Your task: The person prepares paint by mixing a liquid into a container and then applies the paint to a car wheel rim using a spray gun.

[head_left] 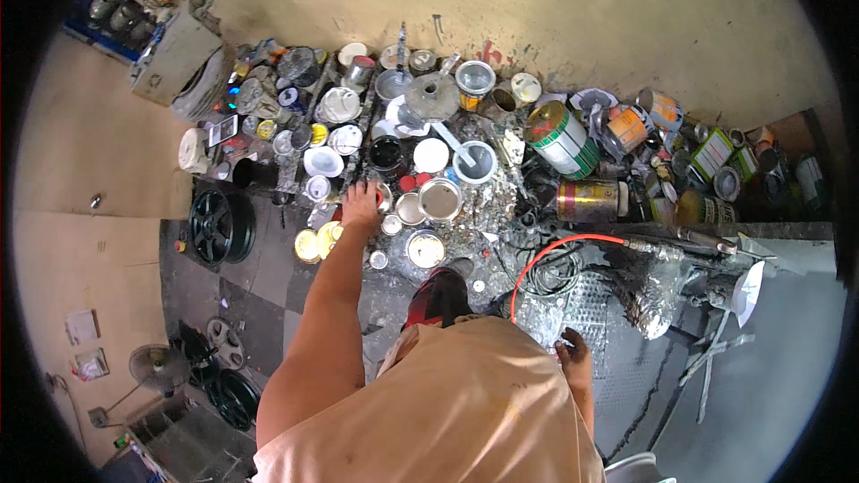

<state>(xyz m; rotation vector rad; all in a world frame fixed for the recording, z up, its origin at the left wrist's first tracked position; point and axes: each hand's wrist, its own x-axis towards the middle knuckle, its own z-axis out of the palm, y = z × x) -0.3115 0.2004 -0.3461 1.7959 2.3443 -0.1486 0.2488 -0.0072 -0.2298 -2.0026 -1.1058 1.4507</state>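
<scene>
Nearest the camera is the person's pale shirt (447,402), filling the lower middle of the view. From its left side the left arm stretches forward and up to the left hand (361,204), which rests palm down among the tins on the floor. Its fingers (367,186) lie loosely together, pointing away from the person; whether they pinch anything cannot be told. Just right of the hand sits a small open tin (386,198), touching or nearly touching the fingertips, and beyond it a round metal lid (440,199) and a smaller lid (410,208). A yellow lid (308,245) lies beside the forearm. The right hand (573,346) hangs low by the person's right side, above the dark grating (582,304); its fingers look curled, holding nothing that can be seen. An orange hose (559,246) arcs from near that hand toward a foil-wrapped tool (658,291). A green-striped can (562,139) lies on its side further back. A black wheel (211,227) stands at the left.
</scene>
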